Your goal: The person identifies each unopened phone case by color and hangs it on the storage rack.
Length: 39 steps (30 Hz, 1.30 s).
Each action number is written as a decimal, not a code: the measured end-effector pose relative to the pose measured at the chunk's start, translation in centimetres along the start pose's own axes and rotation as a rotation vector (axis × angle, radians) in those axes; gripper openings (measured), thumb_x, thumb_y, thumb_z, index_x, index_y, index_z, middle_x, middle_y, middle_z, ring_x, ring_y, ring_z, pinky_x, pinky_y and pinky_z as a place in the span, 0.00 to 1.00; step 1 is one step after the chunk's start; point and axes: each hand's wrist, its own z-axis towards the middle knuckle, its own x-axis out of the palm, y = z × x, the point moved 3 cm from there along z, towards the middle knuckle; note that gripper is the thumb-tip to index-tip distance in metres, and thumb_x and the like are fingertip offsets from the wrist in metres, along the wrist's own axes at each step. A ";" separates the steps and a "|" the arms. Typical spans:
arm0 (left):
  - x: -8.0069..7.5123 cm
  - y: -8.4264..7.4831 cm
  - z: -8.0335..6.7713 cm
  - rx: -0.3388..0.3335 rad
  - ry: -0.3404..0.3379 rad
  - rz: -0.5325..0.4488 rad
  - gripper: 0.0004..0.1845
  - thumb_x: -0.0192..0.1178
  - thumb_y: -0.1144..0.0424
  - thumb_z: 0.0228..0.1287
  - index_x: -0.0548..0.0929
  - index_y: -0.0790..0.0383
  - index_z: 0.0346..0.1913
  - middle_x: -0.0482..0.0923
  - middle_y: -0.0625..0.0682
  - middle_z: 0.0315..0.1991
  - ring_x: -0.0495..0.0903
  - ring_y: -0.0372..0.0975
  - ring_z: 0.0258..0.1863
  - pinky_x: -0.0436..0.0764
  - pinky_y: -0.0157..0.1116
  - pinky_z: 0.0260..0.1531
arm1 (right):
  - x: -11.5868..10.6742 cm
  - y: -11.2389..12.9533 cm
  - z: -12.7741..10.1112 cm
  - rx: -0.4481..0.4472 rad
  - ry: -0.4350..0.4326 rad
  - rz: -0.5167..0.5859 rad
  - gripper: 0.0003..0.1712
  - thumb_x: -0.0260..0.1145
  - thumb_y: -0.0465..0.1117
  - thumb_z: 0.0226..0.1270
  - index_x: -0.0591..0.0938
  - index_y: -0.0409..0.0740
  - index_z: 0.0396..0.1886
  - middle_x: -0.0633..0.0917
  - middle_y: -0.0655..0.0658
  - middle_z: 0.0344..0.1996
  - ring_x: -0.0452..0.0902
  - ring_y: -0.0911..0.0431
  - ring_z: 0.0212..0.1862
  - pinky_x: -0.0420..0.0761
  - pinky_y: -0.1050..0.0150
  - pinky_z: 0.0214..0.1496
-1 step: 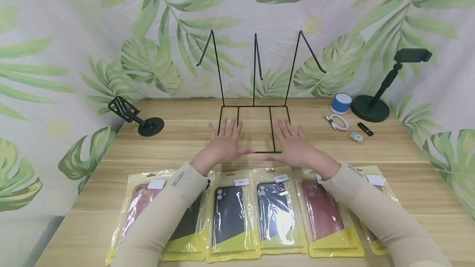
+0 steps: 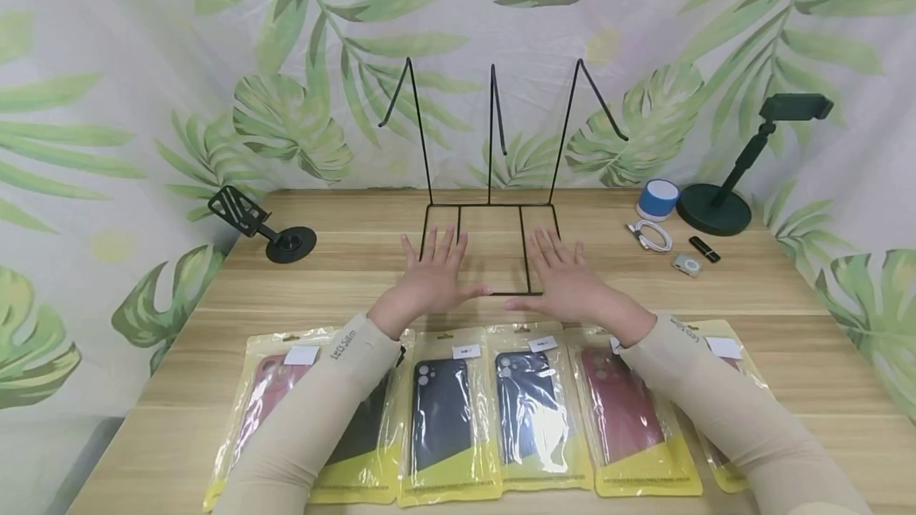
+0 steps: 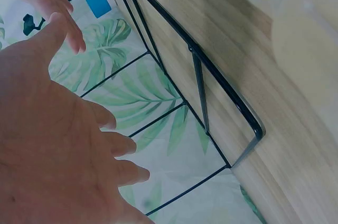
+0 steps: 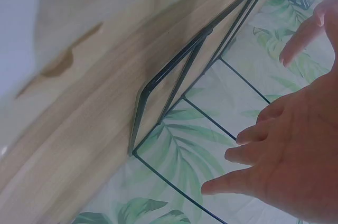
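Note:
Both hands hover palm down with fingers spread, thumbs pointing toward each other. My left hand overlaps the front left corner of a black wire rack's base in the head view. Over the front right corner is my right hand. Neither hand holds anything. In the left wrist view the left hand appears above and apart from the rack frame; the right wrist view shows the right hand likewise beside the frame. The rack's three bent uprights rise at the back.
Several bagged phone cases lie in a row along the front, partly under the forearms. A black folding stand is at left. At right are a green phone stand, blue cylinder, white cable, black stick and small silver device.

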 end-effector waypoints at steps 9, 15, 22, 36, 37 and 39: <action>0.6 -0.3 0.2 0.023 0.022 0.024 0.54 0.43 0.25 0.65 0.36 0.55 0.80 0.24 0.56 0.80 0.21 0.55 0.77 0.25 0.69 0.69 | 0.1 -0.6 -0.5 -0.009 0.036 0.009 0.67 0.55 0.77 0.62 0.33 0.42 0.79 0.30 0.39 0.78 0.22 0.42 0.79 0.29 0.32 0.75; 0.7 2.5 -0.3 0.068 0.094 0.039 0.56 0.46 0.27 0.65 0.35 0.58 0.80 0.26 0.60 0.80 0.28 0.59 0.78 0.30 0.69 0.70 | -2.2 -2.2 -3.1 0.011 0.080 0.025 0.60 0.51 0.75 0.67 0.44 0.39 0.80 0.43 0.34 0.79 0.34 0.37 0.80 0.32 0.33 0.77; 0.9 7.7 -1.0 -0.001 0.191 -0.016 0.54 0.55 0.36 0.67 0.42 0.65 0.79 0.36 0.66 0.80 0.37 0.65 0.77 0.36 0.70 0.71 | -5.3 -6.3 -8.1 0.035 0.075 -0.062 0.42 0.58 0.61 0.72 0.67 0.33 0.72 0.71 0.29 0.68 0.65 0.32 0.70 0.61 0.31 0.71; 1.0 8.3 -0.5 0.036 0.232 -0.001 0.51 0.53 0.37 0.69 0.43 0.66 0.79 0.40 0.65 0.80 0.43 0.64 0.77 0.41 0.72 0.69 | -2.3 -16.8 -13.1 0.051 0.133 -0.044 0.15 0.70 0.33 0.53 0.84 0.34 0.43 0.85 0.40 0.36 0.81 0.43 0.42 0.82 0.45 0.48; 1.1 8.2 -0.3 0.042 0.231 0.000 0.51 0.54 0.37 0.69 0.43 0.65 0.79 0.40 0.64 0.80 0.43 0.63 0.78 0.41 0.72 0.69 | -2.1 -17.3 -13.2 0.057 0.142 -0.034 0.13 0.70 0.33 0.54 0.84 0.35 0.41 0.85 0.42 0.35 0.81 0.44 0.42 0.82 0.46 0.48; 1.3 7.9 0.0 0.051 0.232 0.002 0.50 0.54 0.37 0.69 0.45 0.64 0.79 0.42 0.62 0.80 0.45 0.62 0.78 0.42 0.71 0.70 | -1.7 -18.1 -13.3 0.081 0.162 -0.012 0.12 0.69 0.33 0.54 0.84 0.36 0.39 0.85 0.42 0.35 0.81 0.45 0.41 0.81 0.46 0.47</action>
